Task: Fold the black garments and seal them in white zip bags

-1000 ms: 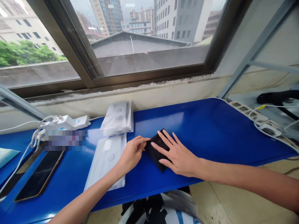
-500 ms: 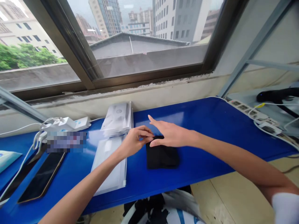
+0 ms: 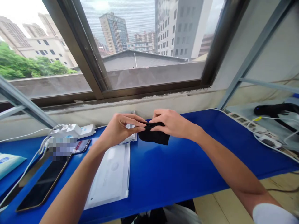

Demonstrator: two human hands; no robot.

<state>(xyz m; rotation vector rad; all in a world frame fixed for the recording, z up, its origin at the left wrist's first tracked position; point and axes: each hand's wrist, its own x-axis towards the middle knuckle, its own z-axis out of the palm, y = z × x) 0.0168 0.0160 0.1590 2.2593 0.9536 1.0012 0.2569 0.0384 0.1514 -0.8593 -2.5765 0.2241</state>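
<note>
Both hands have come together and raised the black cloth point(image 3: 154, 136) from where it lay flat on the blue tabletop point(image 3: 177, 177). The left hand point(image 3: 122, 129) and the right hand point(image 3: 171, 122) are each closed in a pinch on the cloth's upper edge, their fingertips meeting near its middle, and the fabric hangs below them. Whether its lower edge still touches the tabletop, I cannot tell. The fingers hide most of that upper edge, so how many layers each hand has caught is unclear. That is the main risk: soft, thin fabric can slide out of a shallow pinch, and one layer could drop free, especially if the hands draw apart unevenly. Black cloth also hides its own folds, so a twist or misaligned edge would be easy to miss. Just below lies a flat white packet point(image 3: 107, 177), whose smooth surface could let a dropped cloth skid toward the near edge. On the left, a smartphone point(image 3: 43, 183) and a white charging cable point(image 3: 35, 155) sit close to the left forearm point(image 3: 79, 183), so a wide sideways sweep could catch or drag them.
</note>
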